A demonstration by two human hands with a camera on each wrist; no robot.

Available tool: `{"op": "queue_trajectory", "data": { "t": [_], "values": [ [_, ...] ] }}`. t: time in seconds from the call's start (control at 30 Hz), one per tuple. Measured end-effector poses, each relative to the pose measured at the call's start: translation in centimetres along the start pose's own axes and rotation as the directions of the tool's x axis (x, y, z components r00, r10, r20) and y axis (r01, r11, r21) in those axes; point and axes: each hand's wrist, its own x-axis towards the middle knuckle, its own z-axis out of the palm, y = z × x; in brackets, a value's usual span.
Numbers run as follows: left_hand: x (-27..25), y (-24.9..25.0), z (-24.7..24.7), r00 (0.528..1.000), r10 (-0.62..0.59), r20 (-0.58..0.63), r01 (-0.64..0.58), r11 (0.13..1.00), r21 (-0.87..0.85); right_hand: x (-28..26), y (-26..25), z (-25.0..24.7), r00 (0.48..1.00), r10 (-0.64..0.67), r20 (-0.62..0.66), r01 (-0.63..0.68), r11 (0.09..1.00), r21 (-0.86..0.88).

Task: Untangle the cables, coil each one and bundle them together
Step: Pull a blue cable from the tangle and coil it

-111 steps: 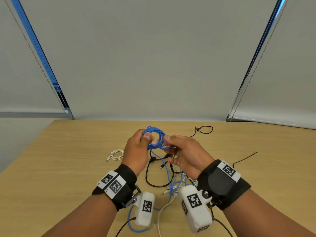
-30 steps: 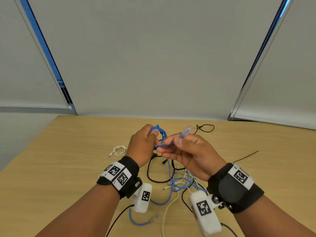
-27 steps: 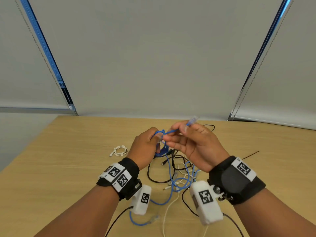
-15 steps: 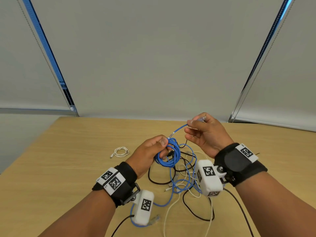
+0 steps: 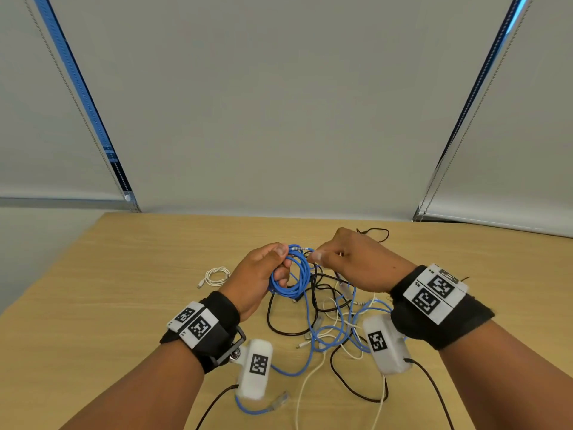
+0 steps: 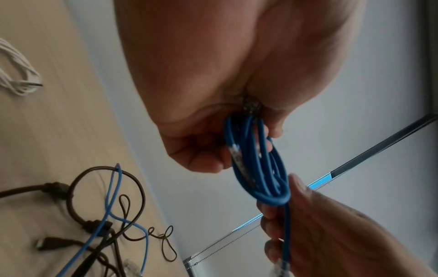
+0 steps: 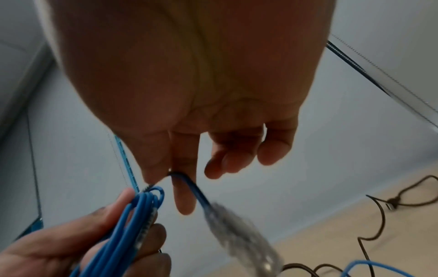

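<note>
Close view from under the right hand (image 7: 189, 90), palm filling the top. Its thumb and forefinger pinch a blue cable (image 7: 189, 184) whose blurred clear plug (image 7: 239, 236) hangs down. At lower left the left hand (image 7: 71, 249) grips a blue coil (image 7: 132, 221). Dark cables (image 7: 377, 217) lie on the table (image 7: 355, 243) at lower right

Bright blue coil (image 5: 290, 276), held above a pale wood-grain desk (image 5: 108, 305). Black cables (image 5: 291, 332) and light blue cable (image 5: 333, 333) tangled with thin white ones. Small white coil (image 5: 217, 276) to the left. Black wristbands (image 5: 217, 324) bearing black-and-white square-patterned tags. Grey blinds (image 5: 279, 103) behind.
</note>
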Motion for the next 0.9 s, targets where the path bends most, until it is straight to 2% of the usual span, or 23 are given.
{"op": "queue_trajectory", "data": {
  "t": [0.1, 0.2, 0.23, 0.3, 0.4, 0.5, 0.6, 0.67, 0.77, 0.9],
  "values": [
    [0.0, 0.0, -0.1, 1.0, -0.003, -0.007, 0.003, 1.0, 0.018, 0.0, -0.1, 0.2, 0.998, 0.037, 0.044, -0.035, 0.998, -0.055],
    [-0.1, 0.0, -0.1, 0.999, -0.026, 0.026, 0.026, 1.0, 0.012, 0.4, 0.2, 0.4, 0.995, 0.066, -0.078, -0.067, 0.998, -0.003],
    [-0.2, 0.0, -0.1, 0.998, -0.042, 0.048, 0.042, 0.999, 0.0, 0.6, 0.3, 0.5, 0.99, 0.077, -0.117, -0.073, 0.996, 0.042],
    [-0.3, -0.1, 0.0, 0.993, -0.064, 0.102, 0.069, 0.997, -0.04, 0.9, 0.5, 1.0, 0.977, 0.141, -0.161, -0.095, 0.96, 0.263],
    [-0.4, -0.4, 0.1, 0.99, -0.048, 0.135, 0.057, 0.996, -0.066, 1.1, 0.5, 2.0, 0.955, 0.264, -0.138, -0.119, 0.763, 0.635],
    [-0.5, -0.6, 0.0, 0.996, -0.013, 0.091, 0.019, 0.998, -0.065, 1.3, 0.3, 2.6, 0.94, 0.329, -0.085, -0.13, 0.58, 0.804],
    [-0.4, -0.7, 0.0, 0.998, 0.012, 0.063, -0.006, 0.995, -0.097, 1.3, 0.1, 3.1, 0.931, 0.358, -0.067, -0.118, 0.471, 0.874],
    [-0.3, -0.7, 0.2, 0.998, 0.062, 0.032, -0.059, 0.995, -0.078, 1.2, -0.2, 3.8, 0.94, 0.342, -0.008, -0.137, 0.397, 0.907],
    [0.0, -0.9, 0.8, 0.99, 0.138, -0.009, -0.137, 0.99, 0.014, 0.8, -0.4, 4.8, 0.949, 0.283, 0.139, -0.219, 0.272, 0.937],
    [0.3, -1.1, 1.1, 0.974, 0.204, -0.1, -0.185, 0.968, 0.169, 0.2, -0.4, 5.4, 0.956, 0.253, 0.151, -0.203, 0.196, 0.959]
  ]
}}
